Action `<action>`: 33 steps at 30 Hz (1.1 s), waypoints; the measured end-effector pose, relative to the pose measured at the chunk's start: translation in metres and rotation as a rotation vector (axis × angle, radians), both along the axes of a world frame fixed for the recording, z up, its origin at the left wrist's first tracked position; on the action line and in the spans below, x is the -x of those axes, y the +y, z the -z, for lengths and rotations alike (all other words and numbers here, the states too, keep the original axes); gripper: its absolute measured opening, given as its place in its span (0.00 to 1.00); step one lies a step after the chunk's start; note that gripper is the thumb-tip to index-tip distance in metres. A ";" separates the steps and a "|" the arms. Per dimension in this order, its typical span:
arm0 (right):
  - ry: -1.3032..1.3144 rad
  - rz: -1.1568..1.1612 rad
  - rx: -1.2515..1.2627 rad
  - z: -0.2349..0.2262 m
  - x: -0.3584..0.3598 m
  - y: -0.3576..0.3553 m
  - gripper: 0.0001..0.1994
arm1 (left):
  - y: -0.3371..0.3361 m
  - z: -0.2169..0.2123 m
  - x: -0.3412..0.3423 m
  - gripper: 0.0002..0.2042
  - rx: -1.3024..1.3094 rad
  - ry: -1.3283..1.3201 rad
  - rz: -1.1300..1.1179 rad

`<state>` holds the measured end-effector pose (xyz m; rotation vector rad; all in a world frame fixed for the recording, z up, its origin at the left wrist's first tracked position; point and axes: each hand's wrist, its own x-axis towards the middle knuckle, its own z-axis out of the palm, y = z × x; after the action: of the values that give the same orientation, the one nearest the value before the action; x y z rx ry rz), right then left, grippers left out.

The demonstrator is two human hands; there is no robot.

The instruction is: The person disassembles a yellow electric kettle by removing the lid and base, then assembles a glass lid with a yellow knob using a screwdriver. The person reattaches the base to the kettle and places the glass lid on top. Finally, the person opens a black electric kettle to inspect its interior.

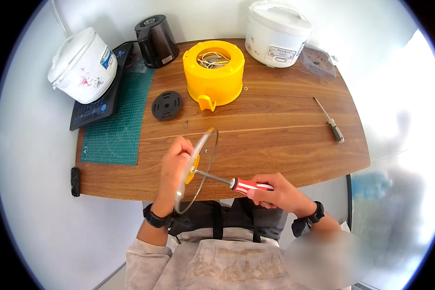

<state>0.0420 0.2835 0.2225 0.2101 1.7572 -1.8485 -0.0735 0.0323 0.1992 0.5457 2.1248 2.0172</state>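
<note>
While the left hand grips the round clear glass lid on edge at lower centre of the frame, the right hand is closed around the red-handled screwdriver, its tip at the lid's yellow centre fitting. A slipping tip could probably scratch the glass or jab the left palm; overtightening might crack it above the brown wooden bench.

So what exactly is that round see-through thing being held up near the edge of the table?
It is a round lid that looks like clear glass with a thin metal rim, held on edge and tilted, so it shows as a narrow oval. A yellow knob part sits at its centre. The left hand grips it from the left side, above the near edge of the wooden table. The tip of a red-handled screwdriver, held in the right hand, meets its centre.
</note>
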 end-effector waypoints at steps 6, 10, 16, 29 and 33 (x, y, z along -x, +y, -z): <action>0.386 0.028 -0.318 -0.011 -0.005 0.010 0.16 | -0.039 -0.007 0.015 0.12 -0.256 -0.186 -0.180; 0.505 0.195 -0.604 -0.005 -0.006 0.024 0.15 | -0.077 -0.023 0.028 0.10 0.073 0.064 -0.356; 0.737 0.202 -0.919 0.018 0.018 0.054 0.14 | -0.104 -0.042 0.049 0.03 0.831 0.594 -0.485; 0.686 0.512 -0.992 0.053 0.031 0.104 0.16 | -0.135 0.017 0.111 0.07 1.229 0.765 -0.393; 0.665 0.504 -1.061 0.056 0.029 0.106 0.17 | -0.134 0.021 0.115 0.09 1.273 0.664 -0.389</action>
<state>0.0126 0.3899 0.1667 0.5085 3.2848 -1.0978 -0.1881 -0.1016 0.1777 0.5847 3.4289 0.1543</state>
